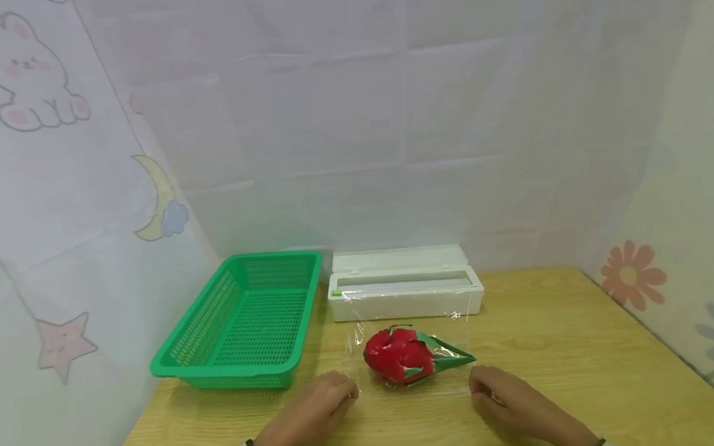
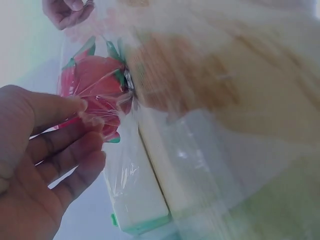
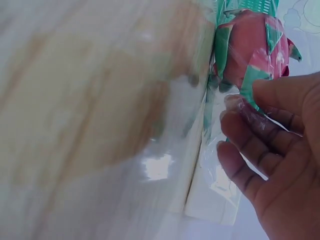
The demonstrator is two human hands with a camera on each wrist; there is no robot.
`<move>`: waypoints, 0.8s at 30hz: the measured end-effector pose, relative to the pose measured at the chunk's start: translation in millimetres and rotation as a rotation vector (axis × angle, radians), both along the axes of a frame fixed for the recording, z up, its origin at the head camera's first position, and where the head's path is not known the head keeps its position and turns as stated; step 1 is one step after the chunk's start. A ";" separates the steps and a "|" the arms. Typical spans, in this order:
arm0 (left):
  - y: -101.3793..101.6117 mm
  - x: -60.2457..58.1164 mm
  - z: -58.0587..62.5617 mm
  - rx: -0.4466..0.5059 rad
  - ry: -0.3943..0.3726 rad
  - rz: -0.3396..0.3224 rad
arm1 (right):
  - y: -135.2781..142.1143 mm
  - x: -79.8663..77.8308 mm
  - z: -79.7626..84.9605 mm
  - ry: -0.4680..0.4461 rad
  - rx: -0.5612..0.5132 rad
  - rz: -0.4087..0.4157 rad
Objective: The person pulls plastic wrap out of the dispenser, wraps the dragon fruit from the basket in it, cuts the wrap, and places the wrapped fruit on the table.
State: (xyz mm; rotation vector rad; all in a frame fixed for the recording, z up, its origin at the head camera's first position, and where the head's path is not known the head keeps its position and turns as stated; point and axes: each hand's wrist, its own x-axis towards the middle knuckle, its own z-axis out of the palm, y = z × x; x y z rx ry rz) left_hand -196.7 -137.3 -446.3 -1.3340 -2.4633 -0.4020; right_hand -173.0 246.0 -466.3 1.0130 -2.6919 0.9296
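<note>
A red dragon fruit [image 1: 398,355] with green leafy tips lies on the table, its tips pointing right. Clear cling film [image 1: 453,386] stretches from the white film dispenser [image 1: 350,311] toward me, across the fruit. At the film's near left corner, my left hand [image 1: 313,413] pinches it between thumb and fingertips, and bunched film [image 2: 92,119] shows there in the left wrist view. My right hand [image 1: 518,404] pinches the near right corner; the right wrist view shows its thumb and fingers [image 3: 272,137] close together on the film. Both hands are beside the fruit, apart from it.
The dispenser's lid [image 1: 399,258] is raised, and a green slider [image 1: 337,292] is at its left end. A green plastic basket [image 1: 237,371] stands at the left. Printed cloth [image 1: 388,125] hangs behind and beside the wooden table [image 1: 585,345].
</note>
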 end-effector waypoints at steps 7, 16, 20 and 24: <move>-1.0 -3.7 1.4 0.030 0.038 0.054 | 2.4 -4.7 2.5 0.059 0.013 -0.027; -3.5 -19.8 1.1 0.160 0.075 -0.038 | -0.2 -12.1 1.4 0.368 0.064 -0.075; -3.9 -27.0 0.5 0.189 -0.059 -0.084 | 0.9 -19.9 3.9 0.253 0.046 -0.021; -3.2 -35.1 -0.4 0.224 -0.219 -0.150 | 4.6 -26.3 5.4 0.109 -0.008 0.036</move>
